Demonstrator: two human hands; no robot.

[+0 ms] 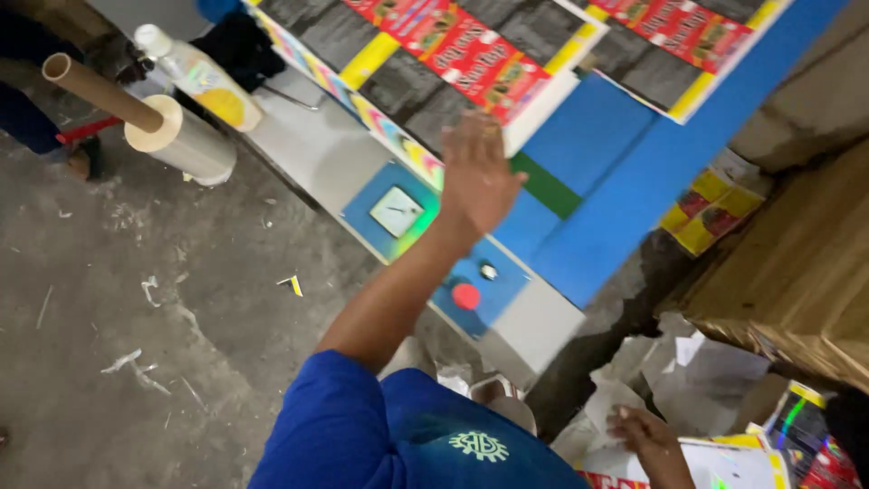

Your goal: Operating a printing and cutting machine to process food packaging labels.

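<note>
My left hand (477, 174) is raised with the fingers straight and holds nothing. It is at the near edge of a stack of printed sheets (453, 54), black, red and yellow, lying on a blue machine table (615, 172); motion blur hides whether it touches them. My right hand (645, 435) is low at the bottom right, fingers spread on a pile of printed sheets (733, 462) with white backs.
Below the left hand, the machine's panel has a dial (396, 211), a silver knob (489, 270) and a red button (466, 296). A roll of clear film (181, 136) and a plastic bottle (195, 77) lie top left. Cardboard boxes (797, 272) and crumpled paper (688, 371) crowd the right.
</note>
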